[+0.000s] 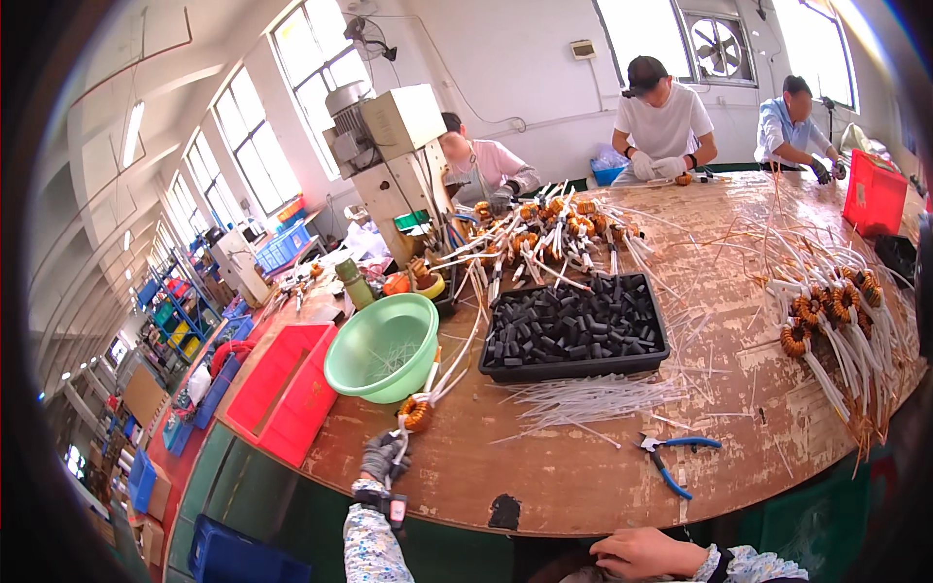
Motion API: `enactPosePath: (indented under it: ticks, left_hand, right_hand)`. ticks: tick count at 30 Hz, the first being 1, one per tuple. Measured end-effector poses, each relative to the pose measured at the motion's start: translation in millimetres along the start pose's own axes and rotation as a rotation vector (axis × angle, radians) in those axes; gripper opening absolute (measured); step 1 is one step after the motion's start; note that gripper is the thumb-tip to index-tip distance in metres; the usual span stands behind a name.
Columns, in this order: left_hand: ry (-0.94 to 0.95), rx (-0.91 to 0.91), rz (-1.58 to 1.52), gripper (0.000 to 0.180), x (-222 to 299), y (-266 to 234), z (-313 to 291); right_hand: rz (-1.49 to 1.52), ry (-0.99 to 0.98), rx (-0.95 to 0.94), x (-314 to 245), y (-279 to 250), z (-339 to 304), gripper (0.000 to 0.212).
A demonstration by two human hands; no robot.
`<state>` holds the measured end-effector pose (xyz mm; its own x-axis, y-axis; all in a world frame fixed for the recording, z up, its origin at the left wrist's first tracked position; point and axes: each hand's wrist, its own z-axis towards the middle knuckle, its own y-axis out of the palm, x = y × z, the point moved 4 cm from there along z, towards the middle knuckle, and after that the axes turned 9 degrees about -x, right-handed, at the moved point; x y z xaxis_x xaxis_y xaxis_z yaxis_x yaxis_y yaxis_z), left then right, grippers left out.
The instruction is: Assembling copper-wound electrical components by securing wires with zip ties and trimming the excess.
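My left hand [382, 457], in a grey glove, is closed around the white leads of a copper-wound ring coil [416, 415] at the table's front left edge. The coil's other white leads stretch up past a green bowl [382, 350], which has thin clear strips inside. My right hand [646, 554] is bare and lies low near the front edge, fingers loosely extended, with nothing visible in it. Nearest to it on the table are blue-handled cutting pliers [671, 457], their jaws apart. Behind the pliers lies a spread of thin white cable ties [593, 400].
A black tray [573, 365] of short black cylinders stands mid-table, with a heap of coils [559, 228] behind it. More bundled coils [836, 306] lie at right. A red bin [282, 389] is at left, beside a machine [398, 175]. Three people sit across the table.
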<state>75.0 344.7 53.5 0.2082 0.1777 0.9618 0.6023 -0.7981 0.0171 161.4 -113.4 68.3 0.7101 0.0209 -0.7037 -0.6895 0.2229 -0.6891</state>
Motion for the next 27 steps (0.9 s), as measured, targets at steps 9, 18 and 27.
enactPosePath:
  ticks: [9, 18, 27]
  left_hand:
    - [0.565, 0.215, 0.919, 0.035, 33, 1, -41]
    - [0.777, -0.607, 1.237, 0.038, -7, 238, -60]
    - [0.876, -0.452, 1.419, 0.047, -7, 302, 25]
  right_hand:
    - [-0.179, 0.100, 0.160, 26, -32, 30, 0.023]
    - [-0.416, 0.502, 0.503, 54, -71, -17, 0.023]
    - [-0.489, 0.567, 0.470, 71, -98, -75, 0.026]
